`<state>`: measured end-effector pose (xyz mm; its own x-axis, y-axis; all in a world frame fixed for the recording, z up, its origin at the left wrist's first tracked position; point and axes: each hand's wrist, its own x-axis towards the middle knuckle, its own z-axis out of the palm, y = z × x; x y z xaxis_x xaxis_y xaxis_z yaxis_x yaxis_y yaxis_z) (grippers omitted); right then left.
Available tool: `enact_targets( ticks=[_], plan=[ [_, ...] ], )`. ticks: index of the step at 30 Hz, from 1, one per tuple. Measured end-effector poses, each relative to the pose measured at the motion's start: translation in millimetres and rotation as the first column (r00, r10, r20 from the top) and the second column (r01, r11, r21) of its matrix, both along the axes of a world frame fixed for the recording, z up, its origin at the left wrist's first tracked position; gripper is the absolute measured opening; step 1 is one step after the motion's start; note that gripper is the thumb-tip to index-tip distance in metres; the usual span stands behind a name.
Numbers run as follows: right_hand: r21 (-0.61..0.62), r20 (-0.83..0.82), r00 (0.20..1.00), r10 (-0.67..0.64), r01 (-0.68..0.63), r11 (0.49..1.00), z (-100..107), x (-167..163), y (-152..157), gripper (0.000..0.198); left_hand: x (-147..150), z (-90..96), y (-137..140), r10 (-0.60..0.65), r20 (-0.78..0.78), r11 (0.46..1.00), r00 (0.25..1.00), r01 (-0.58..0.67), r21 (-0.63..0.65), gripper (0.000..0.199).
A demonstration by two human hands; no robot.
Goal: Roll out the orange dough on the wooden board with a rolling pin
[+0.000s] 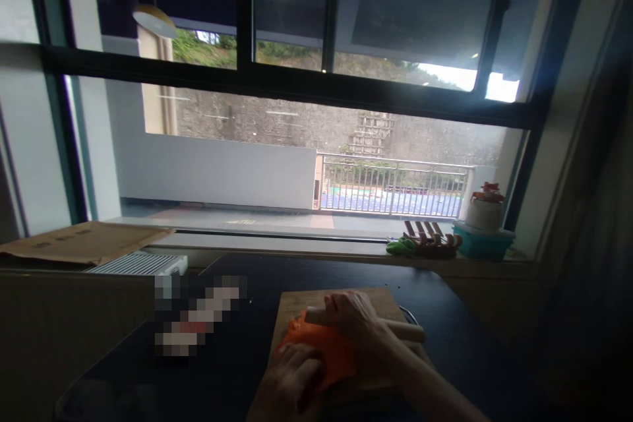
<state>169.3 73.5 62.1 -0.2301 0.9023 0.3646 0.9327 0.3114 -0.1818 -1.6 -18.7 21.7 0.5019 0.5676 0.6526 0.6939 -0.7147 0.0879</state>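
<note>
A wooden board [290,303] lies on the dark table in front of me. On it is a flat, bright orange sheet [339,353] that looks soft; I cannot tell its material. My right hand [353,313] is closed over a pale wooden rolling pin [405,330], which lies across the far part of the sheet, its right end reaching past the sheet. My left hand [297,369] is at the sheet's near left edge with its fingers curled onto the orange material. The fingertips of the left hand are partly hidden. Part of a metal handle [409,314] shows at the board's right edge.
The dark table [237,369] stands against a window sill. A blurred-out item [198,323] lies to the left. Brown paper [79,241] rests on a white slatted unit [143,264]. A teal box [482,241], a white container [483,214] and brown pronged objects [430,237] stand on the sill.
</note>
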Motion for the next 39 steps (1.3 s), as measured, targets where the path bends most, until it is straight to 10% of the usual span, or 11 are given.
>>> enact_targets(
  ticks=[11, 18, 26, 35, 39],
  plan=[
    [-0.231, 0.027, 1.000, 0.004, 0.003, 0.973, 6.4, -25.5, 28.6, 0.040, 7.5, 2.7, -7.4, 0.019, 0.129, 1.000, 0.991, -0.017, -0.022, 0.014],
    [-0.207, 0.056, 0.979, 0.197, -0.181, 0.961, 1.7, -19.6, -0.8, 0.045, 11.0, 1.7, -11.5, 0.026, 0.208, 0.994, 0.978, -0.003, -0.110, 0.014],
    [-0.189, 0.059, 0.993, -0.099, 0.109, 0.976, 10.6, -26.2, 39.9, 0.042, 11.2, 5.8, -13.5, 0.021, 0.214, 0.996, 0.977, -0.003, -0.087, 0.018],
    [-0.259, 0.015, 0.989, 0.145, -0.136, 0.956, -0.4, -17.9, 4.7, 0.051, 13.0, 6.9, -15.5, 0.035, 0.239, 0.994, 0.970, -0.010, -0.106, 0.019],
    [-0.237, 0.070, 0.996, 0.058, -0.040, 0.971, 6.7, -18.0, 27.2, 0.046, 12.2, 5.5, -14.0, 0.043, 0.215, 0.992, 0.976, -0.016, -0.125, 0.017]
  ],
)
